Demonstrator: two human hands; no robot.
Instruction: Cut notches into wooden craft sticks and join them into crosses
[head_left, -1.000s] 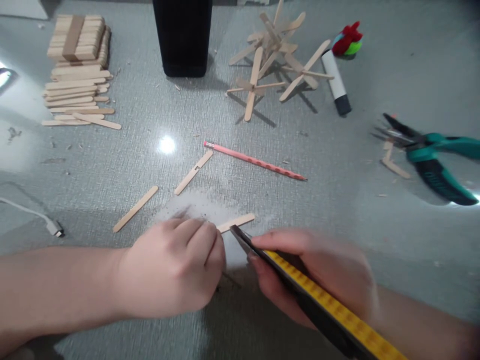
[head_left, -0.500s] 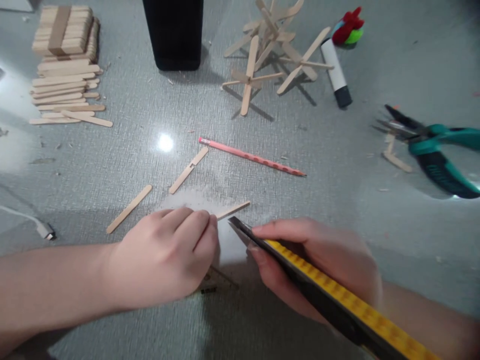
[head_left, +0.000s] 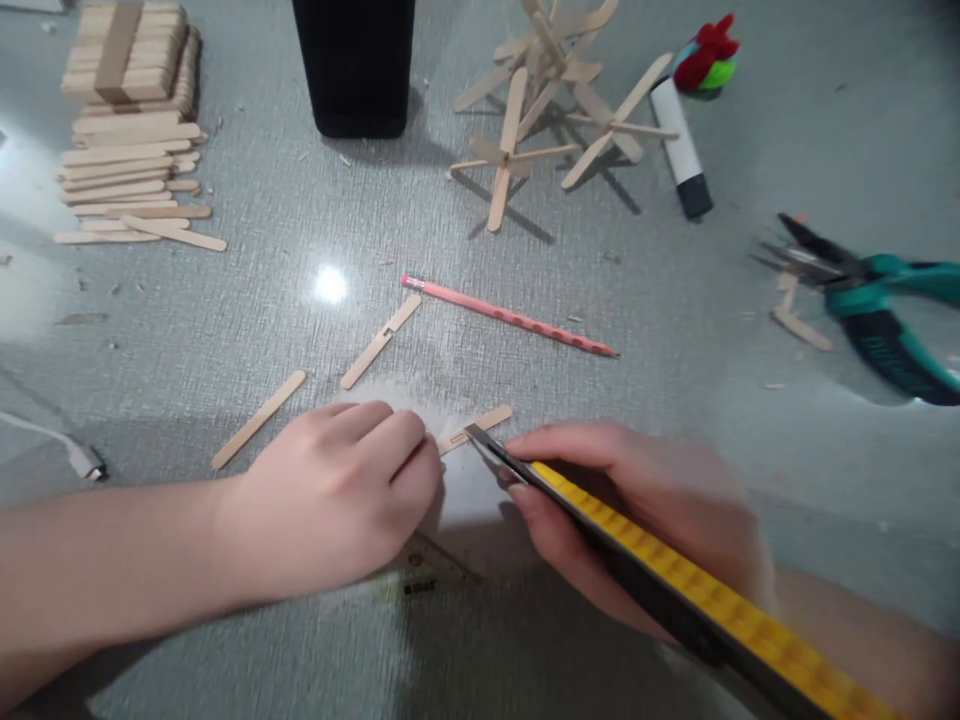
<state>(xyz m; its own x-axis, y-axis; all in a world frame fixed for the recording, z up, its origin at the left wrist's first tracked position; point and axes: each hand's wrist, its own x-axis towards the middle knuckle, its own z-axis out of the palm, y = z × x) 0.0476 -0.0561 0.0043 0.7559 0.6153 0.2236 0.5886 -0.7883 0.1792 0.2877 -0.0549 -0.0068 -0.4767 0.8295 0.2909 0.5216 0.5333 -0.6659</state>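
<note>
My left hand (head_left: 352, 480) is closed on one end of a wooden craft stick (head_left: 491, 419), whose other end sticks out to the right. A small rectangle is marked or cut on the stick's flat face near my fingers. In my right hand (head_left: 622, 510) is a yellow and black utility knife (head_left: 645, 565). Its blade tip meets the stick, or lies just over it, beside that rectangle. Beyond my hands lie a notched craft stick (head_left: 365, 360), a plain one (head_left: 259, 420) and a pink pencil (head_left: 517, 320). Under my left hand, a clear ruler-like piece (head_left: 442, 565) partly shows.
Bundled and loose craft sticks (head_left: 127, 175) lie at the far left. A black box-like object (head_left: 356, 70) stands at the back, near joined-stick shapes (head_left: 502, 150). A white tube (head_left: 682, 150), a red-green fuzzy item (head_left: 705, 60) and teal pliers (head_left: 862, 290) are right. A cable (head_left: 82, 458) lies left.
The craft stick in my left hand has turned so its flat face with the rectangle shows. The knife's tip, earlier just below and apart from the stick, is now at it.
</note>
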